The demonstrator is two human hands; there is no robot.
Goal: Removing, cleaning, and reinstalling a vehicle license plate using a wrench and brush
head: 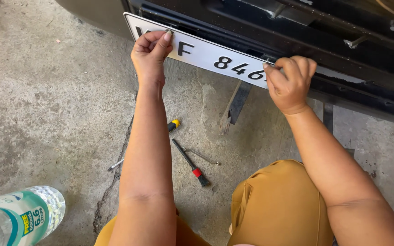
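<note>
Both arms outstretched forward, left hand (150, 49) pinching with thumb and forefinger, right hand (290, 82) loosely fisted.

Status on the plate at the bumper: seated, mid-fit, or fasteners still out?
Mid-fit. Done: the white number plate is lined up against the black bumper. In hand: the left hand pinches its upper left edge, the right hand grips its right end. Left: no fasteners show on the plate; the screwdriver and small brush lie untouched on the concrete floor.
</note>
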